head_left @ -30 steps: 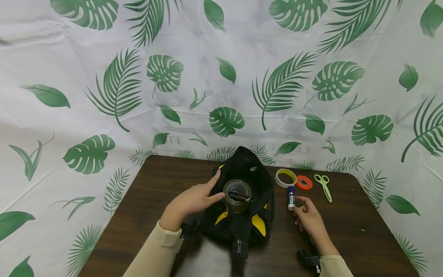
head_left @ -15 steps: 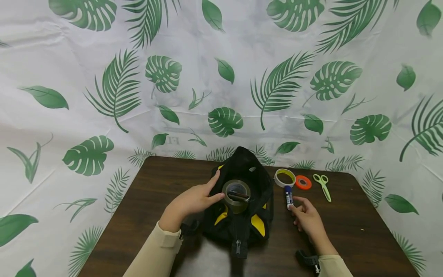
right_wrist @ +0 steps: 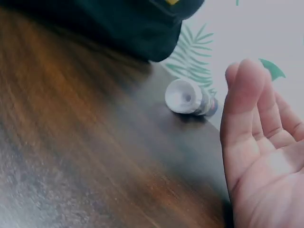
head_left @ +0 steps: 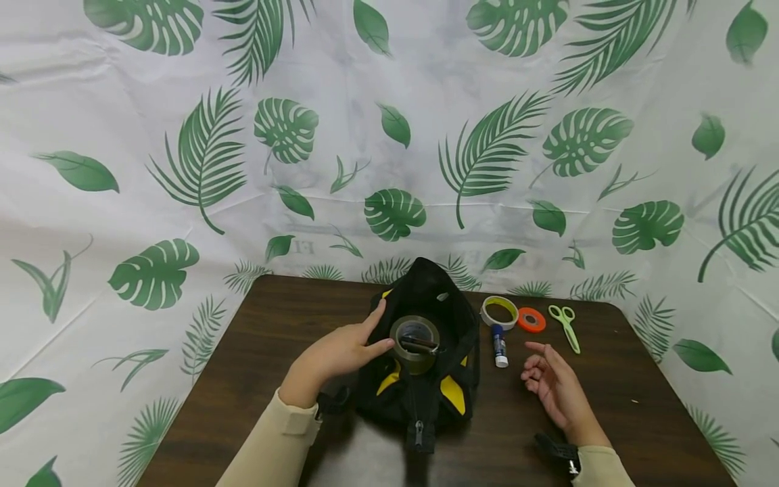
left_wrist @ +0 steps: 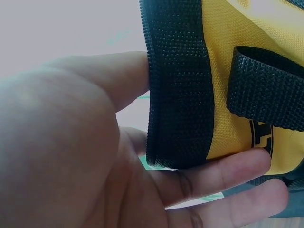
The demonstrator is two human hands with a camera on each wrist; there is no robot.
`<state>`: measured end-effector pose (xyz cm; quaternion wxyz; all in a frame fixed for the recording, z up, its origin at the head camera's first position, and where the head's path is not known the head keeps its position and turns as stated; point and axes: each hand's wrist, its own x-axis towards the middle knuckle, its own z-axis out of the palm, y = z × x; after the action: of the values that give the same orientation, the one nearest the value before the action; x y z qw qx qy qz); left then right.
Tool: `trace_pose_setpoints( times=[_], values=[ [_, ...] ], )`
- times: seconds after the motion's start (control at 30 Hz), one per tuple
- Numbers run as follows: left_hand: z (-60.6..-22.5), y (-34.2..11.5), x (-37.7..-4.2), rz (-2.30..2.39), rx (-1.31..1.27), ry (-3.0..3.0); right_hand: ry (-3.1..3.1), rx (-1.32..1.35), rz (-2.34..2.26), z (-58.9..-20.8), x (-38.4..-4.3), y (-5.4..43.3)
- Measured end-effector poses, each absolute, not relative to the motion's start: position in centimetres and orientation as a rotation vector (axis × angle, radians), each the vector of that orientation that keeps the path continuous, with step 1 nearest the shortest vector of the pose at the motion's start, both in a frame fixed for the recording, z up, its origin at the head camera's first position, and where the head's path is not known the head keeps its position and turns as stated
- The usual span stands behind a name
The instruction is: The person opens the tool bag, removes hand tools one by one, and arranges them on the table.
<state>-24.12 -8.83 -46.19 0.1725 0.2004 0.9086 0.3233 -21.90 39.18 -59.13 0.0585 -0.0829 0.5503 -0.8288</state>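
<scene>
A black and yellow zip-up tool bag (head_left: 453, 396) stands gaping on the table. My left hand (head_left: 335, 352) holds its left rim, thumb inside and fingers outside along the yellow cloth (left_wrist: 223, 80) in the left wrist view. Within the bag sits a roll of brown packing tape (head_left: 420, 366), a dark slim item (head_left: 418, 343) lying across its hole. Right of the bag lies a blue glue stick (head_left: 500, 346) with a white end (right_wrist: 183, 96). My right hand (head_left: 562, 392) hovers to the right of it, holding nothing, fingers loosely bent.
Behind the glue stick lie a white tape roll (head_left: 485, 315) and an orange tape roll (head_left: 531, 329). Light green scissors (head_left: 569, 331) lie farther right. A leaf-print cloth (head_left: 341, 135) hangs behind the dark wooden table (head_left: 292, 304).
My right hand has let go of the glue stick and drawn back to the right. The glue stick has shifted left towards the bag. My left hand stays put.
</scene>
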Motion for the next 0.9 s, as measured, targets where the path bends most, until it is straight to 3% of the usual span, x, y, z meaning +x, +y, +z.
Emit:
trace_pose_setpoints(
  times=[0.27, 0.67, 0.9],
  values=[
    [-46.4, -9.0, -24.0, 0.916, 0.564, 2.567, 0.998, -0.621, -2.577, -58.5, -21.9, 37.7],
    [-46.6, -8.9, -24.3, 0.939, 0.557, 2.580, 0.970, -1.124, -2.433, -49.7, -21.6, 30.1],
    [-46.5, -8.8, -24.3, 0.921, 0.565, 2.583, 1.158, -1.187, -2.323, -46.0, -21.2, 25.9]
  ],
)
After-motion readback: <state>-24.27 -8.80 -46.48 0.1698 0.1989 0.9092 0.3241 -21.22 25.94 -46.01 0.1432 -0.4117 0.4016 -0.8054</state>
